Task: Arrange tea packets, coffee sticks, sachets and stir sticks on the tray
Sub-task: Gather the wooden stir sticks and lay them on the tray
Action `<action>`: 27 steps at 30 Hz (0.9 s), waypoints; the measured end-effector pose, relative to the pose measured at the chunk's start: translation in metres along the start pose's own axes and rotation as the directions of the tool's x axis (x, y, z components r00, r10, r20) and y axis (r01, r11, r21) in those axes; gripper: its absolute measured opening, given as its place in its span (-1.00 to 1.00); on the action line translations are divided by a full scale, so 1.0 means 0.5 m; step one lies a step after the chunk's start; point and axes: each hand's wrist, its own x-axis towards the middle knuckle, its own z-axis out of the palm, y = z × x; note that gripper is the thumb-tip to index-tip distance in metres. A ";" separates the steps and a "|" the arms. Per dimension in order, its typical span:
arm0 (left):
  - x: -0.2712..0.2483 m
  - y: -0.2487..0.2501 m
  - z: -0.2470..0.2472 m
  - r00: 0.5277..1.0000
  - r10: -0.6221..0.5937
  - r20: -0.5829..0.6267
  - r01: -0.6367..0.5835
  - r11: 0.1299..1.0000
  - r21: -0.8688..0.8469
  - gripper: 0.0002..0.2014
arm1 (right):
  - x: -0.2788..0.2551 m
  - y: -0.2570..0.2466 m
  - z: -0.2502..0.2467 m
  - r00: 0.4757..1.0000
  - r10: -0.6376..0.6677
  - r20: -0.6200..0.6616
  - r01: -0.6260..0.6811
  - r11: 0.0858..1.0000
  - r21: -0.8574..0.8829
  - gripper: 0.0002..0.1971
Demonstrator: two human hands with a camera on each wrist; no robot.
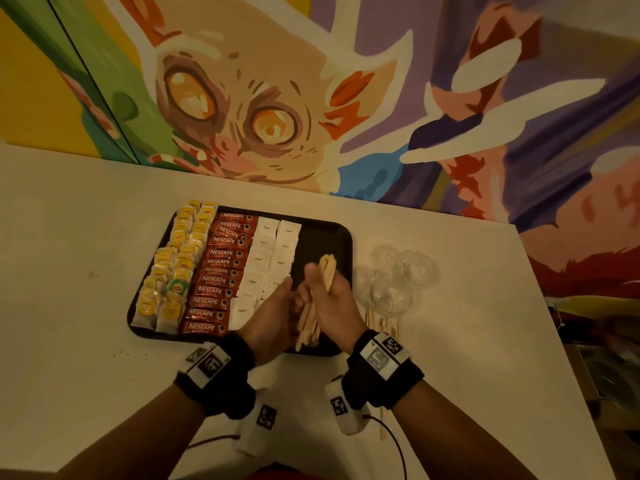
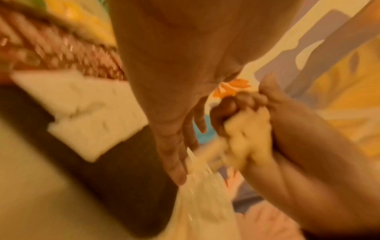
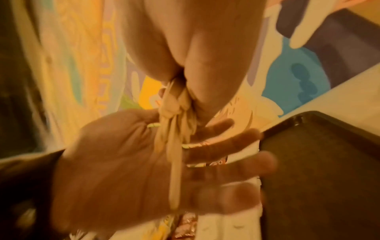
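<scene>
One dark tray sits on the white table, filled in columns. Farthest left are the tea packets, yellow-labelled, in two columns; they overlap too much for a sure count, roughly two dozen, one of them with a green label. Next comes a single column of red coffee sticks, about thirteen, each lying crosswise. Then the white sugar sachets in two columns, around a dozen showing, the nearest ones hidden behind the hands. The right strip of the tray is bare dark surface.

Both forearms reach in from the near edge, each with a black wrist strap, and meet over the tray's near right part. The left hand is held flat and upright, palm facing right, fingers straight and slightly spread; the right wrist view shows its palm right behind the lower ends of the stir sticks, though actual contact cannot be told. The right hand is closed in a fist around the bundle of wooden stir sticks, their rounded tops poking above the fingers and the long ends fanning down below; the number in the bundle cannot be counted.

To the right of the tray, three clear plastic dome lids cluster on the table, with a few loose sticks just beside them.
</scene>
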 end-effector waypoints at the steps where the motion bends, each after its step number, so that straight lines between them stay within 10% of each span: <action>1: 0.000 -0.010 0.008 0.999 -0.030 0.042 0.032 0.998 -0.061 -0.40 | 0.004 -0.002 0.003 0.999 -0.019 -0.039 0.021 0.998 0.062 -0.69; 9: 0.005 0.013 0.029 0.997 -0.029 0.070 0.051 0.940 -0.338 -0.39 | 0.012 -0.021 0.000 0.965 -0.087 -0.246 0.109 0.991 0.076 -0.40; 13: 0.004 0.020 0.038 0.992 0.067 0.106 -0.046 0.981 -0.190 -0.58 | 0.010 -0.024 0.004 0.968 -0.092 -0.235 0.093 0.996 -0.006 -0.61; 18: 0.008 0.017 0.043 0.977 0.158 -0.142 -0.127 0.971 0.202 -0.56 | 0.009 -0.020 0.014 0.977 -0.067 -0.203 0.054 0.996 -0.073 -0.61; 27: 0.016 0.006 0.030 0.932 0.216 -0.291 -0.113 0.936 0.332 -0.42 | 0.007 -0.010 0.027 0.966 -0.046 -0.253 0.039 0.999 -0.032 -0.67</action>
